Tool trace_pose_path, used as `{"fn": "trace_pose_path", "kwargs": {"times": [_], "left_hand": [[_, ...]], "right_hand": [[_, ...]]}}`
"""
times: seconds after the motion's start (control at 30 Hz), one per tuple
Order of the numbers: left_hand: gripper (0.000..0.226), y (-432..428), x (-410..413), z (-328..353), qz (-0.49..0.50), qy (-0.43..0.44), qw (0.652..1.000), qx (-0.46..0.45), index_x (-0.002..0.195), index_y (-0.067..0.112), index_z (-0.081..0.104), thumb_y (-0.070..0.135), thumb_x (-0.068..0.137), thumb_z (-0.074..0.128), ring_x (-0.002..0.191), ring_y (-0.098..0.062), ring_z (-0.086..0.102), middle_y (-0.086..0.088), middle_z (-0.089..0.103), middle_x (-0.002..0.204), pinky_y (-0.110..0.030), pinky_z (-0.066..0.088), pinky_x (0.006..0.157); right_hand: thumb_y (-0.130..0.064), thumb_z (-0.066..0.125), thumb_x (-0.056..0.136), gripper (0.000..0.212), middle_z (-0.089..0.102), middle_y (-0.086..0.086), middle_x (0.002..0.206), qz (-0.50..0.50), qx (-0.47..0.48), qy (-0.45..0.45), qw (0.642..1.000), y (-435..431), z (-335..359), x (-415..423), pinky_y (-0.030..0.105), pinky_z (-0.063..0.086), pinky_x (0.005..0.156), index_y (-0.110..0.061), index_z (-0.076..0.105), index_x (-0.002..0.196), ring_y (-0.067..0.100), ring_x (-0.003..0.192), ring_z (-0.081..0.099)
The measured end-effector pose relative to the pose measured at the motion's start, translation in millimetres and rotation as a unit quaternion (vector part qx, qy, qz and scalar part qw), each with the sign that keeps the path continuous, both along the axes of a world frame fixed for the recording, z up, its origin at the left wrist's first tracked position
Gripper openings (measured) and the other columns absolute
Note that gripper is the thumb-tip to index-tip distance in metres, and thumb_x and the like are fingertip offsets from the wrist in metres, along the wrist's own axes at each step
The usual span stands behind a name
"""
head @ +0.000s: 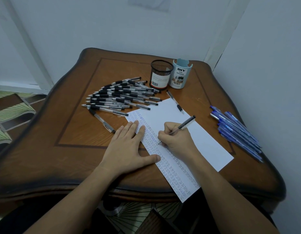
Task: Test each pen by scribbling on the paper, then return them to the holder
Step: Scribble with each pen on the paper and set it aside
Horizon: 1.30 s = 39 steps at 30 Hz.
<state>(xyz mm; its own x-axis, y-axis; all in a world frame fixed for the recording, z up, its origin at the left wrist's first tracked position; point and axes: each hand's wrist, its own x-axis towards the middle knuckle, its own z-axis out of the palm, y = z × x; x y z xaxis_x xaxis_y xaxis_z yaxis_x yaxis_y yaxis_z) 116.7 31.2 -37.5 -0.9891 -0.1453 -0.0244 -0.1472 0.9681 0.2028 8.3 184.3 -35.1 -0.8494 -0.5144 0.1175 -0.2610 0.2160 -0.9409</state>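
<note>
Black pen (185, 124) pinched between thumb and fingers of right hand (176, 138), tip on paper (205, 144); left hand (127, 146) flat, fingers straight, pressing it to table (78, 132). Judged light, stiff, smooth-barrelled; best held at rubber grip near tip; holder (160, 75) well apart, behind

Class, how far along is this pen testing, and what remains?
Done: scribbles fill the left strip of the paper. In hand: the right grip holds a black pen, tip on paper; the left grip presses the sheet. Left: no pens stand in the mesh holder or organizer; black pens and blue pens lie loose.
</note>
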Motion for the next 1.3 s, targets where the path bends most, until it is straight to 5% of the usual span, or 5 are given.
{"fn": "trace_pose_path", "kwargs": {"times": [0.57, 0.9, 1.1, 1.2, 1.3], "left_hand": [[0.123, 0.8, 0.6, 1.1, 0.003, 0.002, 1.0, 0.0, 0.157, 0.029, 0.001, 0.097, 0.055, 0.002, 0.15, -0.014, -0.01, 0.001, -0.01, 0.164, -0.033, -0.012, 0.117], [0.123, 0.8, 0.1, 1.2, 0.003, -0.003, 1.0, 0.004, 0.157, 0.029, 0.001, 0.098, 0.055, 0.003, 0.15, -0.014, -0.011, 0.001, -0.012, 0.164, -0.034, -0.011, 0.118], [0.124, 0.5, 0.0, 2.0, 0.002, -0.002, 1.0, 0.008, 0.157, 0.029, 0.0, 0.098, 0.054, 0.003, 0.15, -0.015, -0.011, 0.001, -0.011, 0.164, -0.034, -0.011, 0.118], [0.124, 0.3, -0.2, 2.1, 0.001, -0.004, 1.0, 0.008, 0.157, 0.029, -0.001, 0.098, 0.054, 0.002, 0.15, -0.015, -0.012, 0.001, -0.012, 0.164, -0.034, -0.012, 0.118], [0.124, 0.0, -0.4, 1.9, 0.001, -0.006, 1.0, 0.006, 0.157, 0.029, -0.001, 0.098, 0.054, 0.002, 0.15, -0.015, -0.012, 0.002, -0.013, 0.164, -0.035, -0.011, 0.119]], "right_hand": [[-0.007, 0.063, 0.075, 0.043, 0.024, -0.005, 0.054, 0.011, -0.002, -0.017, 1.0, -0.8, 1.9, 1.4, 0.031, 0.03, 0.055, -0.019, 0.027, 0.055, 0.017, 0.056, 0.032], [0.003, 0.059, 0.089, 0.043, 0.042, -0.001, 0.051, -0.04, -0.027, -0.077, 0.996, 1.0, 7.0, -8.6, 0.025, 0.042, 0.049, -0.015, 0.036, 0.057, 0.009, 0.045, 0.048], [-0.035, 0.043, 0.106, 0.052, 0.05, 0.003, 0.052, -0.058, -0.073, -0.181, 0.979, 2.2, 20.2, -12.6, 0.026, 0.036, 0.051, -0.017, 0.055, 0.058, 0.013, 0.051, 0.043], [-0.058, 0.034, 0.098, 0.044, 0.041, 0.001, 0.045, -0.057, -0.108, -0.225, 0.967, 1.2, 27.0, -11.5, 0.028, 0.028, 0.047, -0.02, 0.055, 0.091, 0.015, 0.044, 0.035], [-0.05, 0.034, 0.102, 0.039, 0.043, 0.002, 0.047, -0.037, -0.081, -0.21, 0.974, 2.7, 30.5, -11.9, 0.027, 0.029, 0.045, -0.023, 0.059, 0.117, 0.014, 0.043, 0.036]]}}
